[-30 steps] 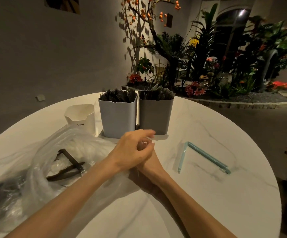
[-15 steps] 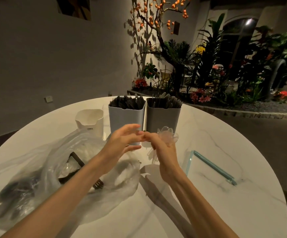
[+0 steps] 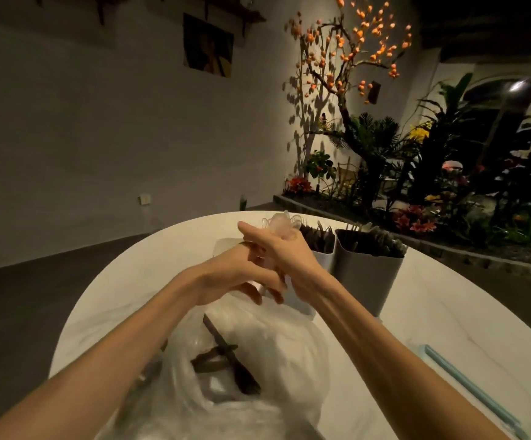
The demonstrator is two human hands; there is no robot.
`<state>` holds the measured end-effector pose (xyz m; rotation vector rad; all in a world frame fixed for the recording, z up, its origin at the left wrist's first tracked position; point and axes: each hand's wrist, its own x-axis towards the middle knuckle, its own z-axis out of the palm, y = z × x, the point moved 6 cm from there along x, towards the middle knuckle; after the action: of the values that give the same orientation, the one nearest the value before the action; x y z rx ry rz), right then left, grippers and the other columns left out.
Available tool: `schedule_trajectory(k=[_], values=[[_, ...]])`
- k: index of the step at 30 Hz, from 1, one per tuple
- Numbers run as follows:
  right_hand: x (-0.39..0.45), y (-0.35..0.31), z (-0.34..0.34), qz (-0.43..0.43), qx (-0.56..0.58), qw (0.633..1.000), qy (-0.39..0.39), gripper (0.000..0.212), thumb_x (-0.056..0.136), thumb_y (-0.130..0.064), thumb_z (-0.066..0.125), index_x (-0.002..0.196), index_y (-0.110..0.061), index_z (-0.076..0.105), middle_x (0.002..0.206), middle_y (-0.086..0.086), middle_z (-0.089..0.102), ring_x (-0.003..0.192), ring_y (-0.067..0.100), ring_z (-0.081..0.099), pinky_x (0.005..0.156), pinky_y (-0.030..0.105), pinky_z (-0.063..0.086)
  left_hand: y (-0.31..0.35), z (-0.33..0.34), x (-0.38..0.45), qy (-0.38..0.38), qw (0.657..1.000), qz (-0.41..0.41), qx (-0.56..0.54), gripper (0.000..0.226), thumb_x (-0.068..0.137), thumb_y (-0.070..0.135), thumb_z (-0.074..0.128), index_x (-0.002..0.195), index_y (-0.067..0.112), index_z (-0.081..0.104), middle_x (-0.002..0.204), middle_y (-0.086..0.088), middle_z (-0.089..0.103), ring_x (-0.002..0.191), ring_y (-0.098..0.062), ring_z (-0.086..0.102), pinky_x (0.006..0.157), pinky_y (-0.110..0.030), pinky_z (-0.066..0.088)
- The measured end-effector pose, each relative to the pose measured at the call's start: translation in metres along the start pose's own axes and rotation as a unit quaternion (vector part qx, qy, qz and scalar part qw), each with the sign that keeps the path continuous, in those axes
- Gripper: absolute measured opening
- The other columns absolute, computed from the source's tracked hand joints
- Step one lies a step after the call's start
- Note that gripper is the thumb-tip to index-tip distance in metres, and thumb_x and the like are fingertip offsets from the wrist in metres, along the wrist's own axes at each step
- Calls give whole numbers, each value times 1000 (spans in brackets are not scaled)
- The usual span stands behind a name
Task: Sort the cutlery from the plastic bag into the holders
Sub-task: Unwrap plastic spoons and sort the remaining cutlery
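My right hand (image 3: 281,252) grips a bundle of clear plastic spoons (image 3: 280,224), their bowls sticking up above my fingers. My left hand (image 3: 235,276) sits just below it, fingers curled round the lower ends of the same bundle. Both hands are raised above the table, in front of the white holder (image 3: 222,246), which they mostly hide. To the right stand the light grey holder (image 3: 325,260) and the dark grey holder (image 3: 368,281), both full of dark cutlery. The clear plastic bag (image 3: 267,369) lies under my forearms with dark forks (image 3: 226,355) inside.
Two pale blue straws (image 3: 467,387) lie on the white round table (image 3: 448,300) at the right. The table's left edge drops to a dark floor. Plants and a flower bed fill the far right behind the table.
My hands have risen and moved left, toward the white holder, carrying the clear spoon bundle. The right hand now holds it higher, with the left hand closed beneath. The camera has tilted up.
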<state>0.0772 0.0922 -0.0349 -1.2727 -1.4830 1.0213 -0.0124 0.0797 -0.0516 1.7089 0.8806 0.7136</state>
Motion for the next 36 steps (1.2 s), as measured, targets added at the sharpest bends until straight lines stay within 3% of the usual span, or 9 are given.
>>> schedule_trajectory(k=[3, 8, 13, 18, 21, 25, 29, 31, 36], values=[[21, -13, 22, -14, -20, 999, -41, 69, 78, -62, 75, 99, 3, 65, 83, 23, 72, 60, 21, 68, 55, 31, 60, -6, -25, 4, 24, 999, -12, -29, 6, 91, 6, 64, 91, 0, 64, 74, -15, 60, 57, -20, 55, 53, -29, 40], [53, -31, 39, -14, 10, 999, -46, 57, 76, -52, 81, 97, 1, 73, 99, 14, 75, 92, 19, 74, 75, 27, 56, -7, -57, 14, 77, 996, -1, -55, 28, 102, 6, 41, 75, 6, 49, 58, -8, 48, 49, -14, 42, 46, -24, 31], [83, -38, 51, 12, 50, 995, -90, 56, 72, -42, 86, 107, -1, 70, 105, 12, 75, 97, 22, 72, 84, 36, 58, -9, -83, 27, 142, 989, 45, -24, 22, 102, 0, 33, 88, 2, 50, 52, -2, 34, 43, -13, 27, 42, -25, 29], [107, -53, 40, -77, 167, 982, -32, 71, 67, -18, 92, 127, -15, 54, 117, 14, 68, 94, 28, 75, 81, 41, 62, -27, -96, 40, 165, 986, -19, -19, 23, 107, 18, 46, 89, 7, 54, 54, -3, 40, 43, -14, 33, 42, -24, 34], [115, -59, 42, -171, -31, 984, -38, 61, 68, -37, 92, 121, -28, 64, 110, 2, 72, 96, 18, 74, 83, 37, 62, -35, -101, 51, 191, 978, -72, 43, 20, 105, 21, 48, 87, 15, 52, 56, -4, 45, 40, -13, 38, 40, -23, 37], [118, -56, 50, -253, -261, 932, 3, 33, 78, -52, 80, 93, -22, 78, 87, -5, 74, 83, 7, 70, 71, 22, 57, -44, -111, 66, 233, 961, -86, 120, 22, 102, 24, 52, 93, 5, 61, 52, -4, 55, 38, -15, 45, 40, -21, 37], [126, -62, 46, -343, -428, 828, 117, 47, 100, -51, 48, 69, -19, 65, 60, -4, 63, 58, 17, 61, 60, 32, 54, -41, -113, 66, 261, 945, -59, 190, 38, 98, 35, 61, 64, 20, 69, 74, -1, 72, 75, -20, 64, 73, -32, 53], [134, -64, 47, -331, -509, 788, 105, 56, 101, -52, 40, 66, -14, 61, 53, -1, 56, 51, 22, 56, 54, 32, 50, -48, -117, 71, 282, 940, -53, 183, 30, 97, 35, 64, 71, 19, 70, 84, -2, 71, 87, -25, 65, 83, -40, 54], [154, -57, 53, -278, -466, 840, -6, 52, 99, -34, 49, 57, -5, 59, 55, 11, 61, 43, 18, 50, 48, 38, 54, -64, -115, 84, 286, 952, -20, 108, 26, 91, 41, 70, 80, 17, 65, 81, -5, 69, 96, -33, 64, 91, -52, 53]])
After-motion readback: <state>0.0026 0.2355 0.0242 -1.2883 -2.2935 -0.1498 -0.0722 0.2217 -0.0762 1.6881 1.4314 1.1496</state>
